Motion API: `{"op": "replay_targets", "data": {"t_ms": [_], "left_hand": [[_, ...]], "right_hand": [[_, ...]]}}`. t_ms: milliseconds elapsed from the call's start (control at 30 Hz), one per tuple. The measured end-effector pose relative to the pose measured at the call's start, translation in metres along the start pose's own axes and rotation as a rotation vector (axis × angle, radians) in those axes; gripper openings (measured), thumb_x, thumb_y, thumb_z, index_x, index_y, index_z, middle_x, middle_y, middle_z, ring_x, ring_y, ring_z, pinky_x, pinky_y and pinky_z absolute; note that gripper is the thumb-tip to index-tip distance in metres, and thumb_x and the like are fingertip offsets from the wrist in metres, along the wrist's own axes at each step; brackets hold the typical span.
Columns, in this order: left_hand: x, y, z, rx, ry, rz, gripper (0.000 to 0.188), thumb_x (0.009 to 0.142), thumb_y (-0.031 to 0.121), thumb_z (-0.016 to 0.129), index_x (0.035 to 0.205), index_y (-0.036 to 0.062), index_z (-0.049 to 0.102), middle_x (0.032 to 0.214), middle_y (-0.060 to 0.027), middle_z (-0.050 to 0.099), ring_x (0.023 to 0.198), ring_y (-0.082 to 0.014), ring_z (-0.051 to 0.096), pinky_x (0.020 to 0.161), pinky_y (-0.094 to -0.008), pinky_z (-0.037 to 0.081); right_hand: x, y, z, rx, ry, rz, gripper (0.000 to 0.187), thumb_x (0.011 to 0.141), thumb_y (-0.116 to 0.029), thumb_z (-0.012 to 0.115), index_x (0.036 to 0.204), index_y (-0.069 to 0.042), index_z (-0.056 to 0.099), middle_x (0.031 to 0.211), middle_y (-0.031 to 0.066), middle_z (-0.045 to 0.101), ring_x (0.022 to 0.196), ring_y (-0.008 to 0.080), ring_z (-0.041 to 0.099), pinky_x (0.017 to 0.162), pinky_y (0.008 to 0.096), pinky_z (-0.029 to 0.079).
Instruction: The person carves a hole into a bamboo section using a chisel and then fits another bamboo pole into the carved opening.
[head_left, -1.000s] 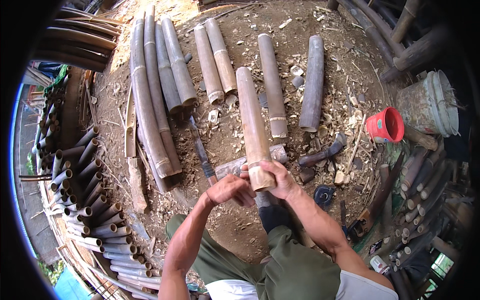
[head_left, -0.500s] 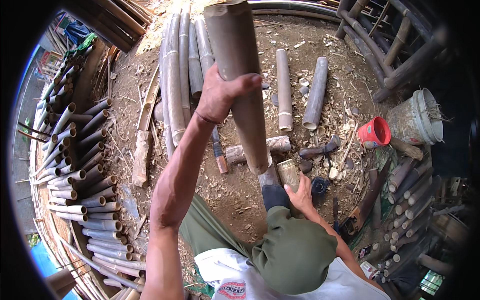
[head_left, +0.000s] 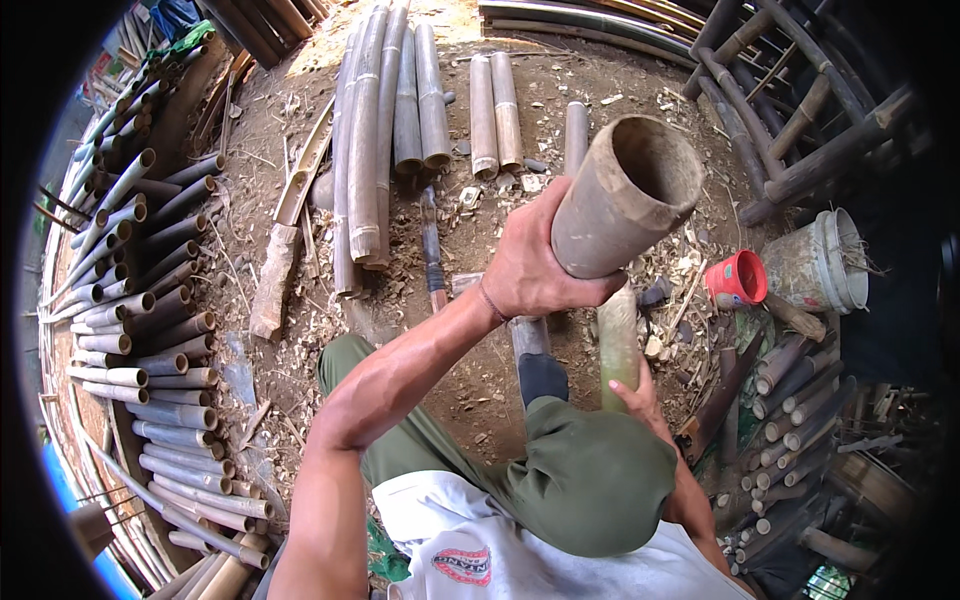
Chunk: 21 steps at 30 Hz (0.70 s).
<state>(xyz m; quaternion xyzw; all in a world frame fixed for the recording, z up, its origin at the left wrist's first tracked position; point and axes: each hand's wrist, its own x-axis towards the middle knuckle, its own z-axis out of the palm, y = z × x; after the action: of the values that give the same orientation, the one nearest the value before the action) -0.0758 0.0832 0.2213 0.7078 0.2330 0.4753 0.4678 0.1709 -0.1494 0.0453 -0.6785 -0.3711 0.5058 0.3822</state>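
Note:
In front of me my left hand (head_left: 545,250) grips a thick grey-brown bamboo tube (head_left: 605,225) with its fingers wrapped round it. The tube is raised and tilted, its hollow end facing up and to the right. Lower down, beside my bent knee, my right hand (head_left: 645,400) is closed round a slimmer greenish bamboo piece (head_left: 618,345). That piece stands nearly upright, its upper end close under the raised tube. Just left of it a grey rod-like shape (head_left: 530,338) runs into a dark blue wrap (head_left: 543,378) by my knee.
Long bamboo poles (head_left: 365,130) lie ahead to the left, with a blade tool (head_left: 432,245) near them. Cut tubes (head_left: 482,115) rest farther off among chips. On the right are a red bucket (head_left: 735,278), pale buckets (head_left: 825,255) and stacked bamboo (head_left: 800,400). More tubes (head_left: 185,400) line the left side.
My left hand has come down and right, and its bamboo tube has tilted so the hollow end shows. The piece in my right hand now shows its long greenish side. The view has shifted.

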Motion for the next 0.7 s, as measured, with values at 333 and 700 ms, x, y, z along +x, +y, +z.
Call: {"op": "replay_targets", "data": {"t_ms": [333, 700], "left_hand": [[-0.031, -0.013, 0.008, -0.011, -0.104, 0.156, 0.080, 0.060, 0.025, 0.085, 0.129, 0.0041, 0.052, 0.117, -0.0168, 0.064, 0.108, -0.0337, 0.065, 0.094, -0.0402, 0.052], [0.013, 0.046, 0.000, -0.094, -0.279, 0.221, 0.073, 0.059, 0.026, 0.087, 0.121, 0.0037, 0.055, 0.108, -0.0153, 0.066, 0.099, -0.0303, 0.068, 0.087, -0.0381, 0.054]], "right_hand": [[-0.087, -0.235, -0.064, -0.064, 0.105, -0.424, 0.103, 0.071, -0.028, 0.079, 0.150, 0.000, 0.019, 0.119, 0.0183, 0.055, 0.098, 0.0254, 0.063, 0.086, 0.0360, 0.053], [-0.138, -0.336, 0.018, -0.660, 0.422, -0.768, 0.099, 0.069, -0.039, 0.076, 0.145, 0.004, 0.030, 0.131, 0.0267, 0.048, 0.107, 0.0285, 0.056, 0.092, 0.0369, 0.045]]}}
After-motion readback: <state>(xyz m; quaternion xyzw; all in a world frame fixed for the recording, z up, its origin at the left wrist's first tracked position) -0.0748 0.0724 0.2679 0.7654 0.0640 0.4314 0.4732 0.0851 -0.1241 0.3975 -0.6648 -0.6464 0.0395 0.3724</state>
